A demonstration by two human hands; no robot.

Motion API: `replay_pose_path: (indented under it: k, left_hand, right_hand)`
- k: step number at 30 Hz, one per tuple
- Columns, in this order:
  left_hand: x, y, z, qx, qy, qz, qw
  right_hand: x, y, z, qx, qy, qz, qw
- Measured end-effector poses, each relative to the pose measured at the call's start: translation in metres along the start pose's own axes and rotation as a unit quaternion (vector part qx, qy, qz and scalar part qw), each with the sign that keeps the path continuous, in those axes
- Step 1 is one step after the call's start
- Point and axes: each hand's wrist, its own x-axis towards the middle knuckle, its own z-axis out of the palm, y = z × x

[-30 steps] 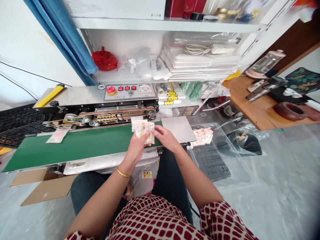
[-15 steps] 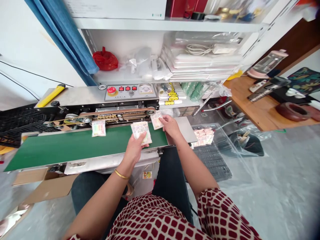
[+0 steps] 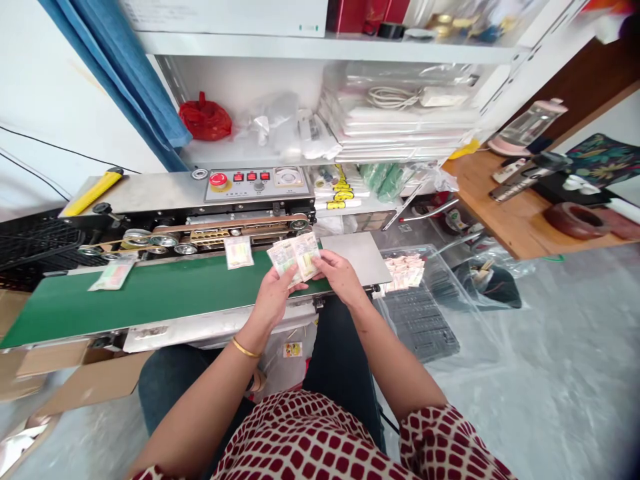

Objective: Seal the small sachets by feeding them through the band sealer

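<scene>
My left hand (image 3: 274, 293) is closed round a small stack of printed sachets (image 3: 284, 261), held above the green conveyor belt (image 3: 170, 291) of a band sealing machine (image 3: 240, 230). My right hand (image 3: 340, 275) pinches one sachet (image 3: 307, 256), which overlaps the right side of the stack. On the belt, one sachet (image 3: 239, 253) stands with its top edge at the machine's sealing band. Farther left, another sachet (image 3: 113, 273) lies slanted on the belt. How many sachets the stack has cannot be told.
A clear plastic bin (image 3: 435, 313) with several sachets (image 3: 406, 270) stands on the floor at the right. Behind the machine rises a white shelf (image 3: 260, 157) with plastic bags. A wooden table (image 3: 480, 200) is at the right, an open cardboard box (image 3: 95, 383) at lower left.
My right hand has brought its sachet from the sealing band back against the stack in my left hand. A sachet now stands at the band left of my hands; another shows farther left.
</scene>
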Motion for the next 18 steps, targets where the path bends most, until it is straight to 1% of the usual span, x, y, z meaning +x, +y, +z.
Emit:
replay_pose_path:
  k: [3,5,6,8,10,12,13,14,15,16,18]
  left_hand:
    - [0.003,-0.002,-0.005,0.008,0.044,-0.007,0.999]
    - [0.003,-0.002,-0.007,0.011,0.050,-0.011,0.999]
    - [0.002,-0.002,-0.007,0.011,0.046,-0.010,0.999]
    - [0.000,-0.001,-0.007,0.002,0.040,-0.003,0.999]
    - [-0.002,0.001,-0.008,-0.002,0.040,0.004,0.999]
    - [-0.001,0.002,-0.008,0.008,0.042,0.010,0.999]
    - [-0.001,0.003,-0.008,0.017,0.041,0.013,0.999]
    - [0.000,0.003,-0.008,0.023,0.039,0.017,0.999]
    - [0.001,0.003,-0.008,0.026,0.037,0.023,0.999]
    - [0.002,0.002,-0.007,0.024,0.036,0.027,0.999]
    - [0.002,0.001,-0.005,0.016,0.030,0.030,0.999]
  right_hand:
    - [0.009,0.004,-0.015,0.019,0.073,0.033,0.997]
    - [0.019,0.006,-0.023,0.006,0.119,0.041,0.992]
    - [0.025,0.006,-0.026,-0.006,0.131,0.042,0.990]
    - [0.037,0.004,-0.027,-0.046,0.122,0.041,0.991]
    - [0.044,-0.001,-0.023,-0.125,0.108,0.018,0.986]
    - [0.042,-0.007,-0.016,-0.223,0.143,-0.040,0.963]
    - [0.039,-0.010,-0.012,-0.256,0.169,-0.069,0.949]
    - [0.033,-0.013,-0.007,-0.267,0.185,-0.087,0.942]
    - [0.027,-0.014,-0.003,-0.254,0.179,-0.091,0.946]
    - [0.020,-0.016,0.001,-0.223,0.148,-0.084,0.960]
    - [0.007,-0.016,0.009,-0.140,0.033,-0.056,0.988]
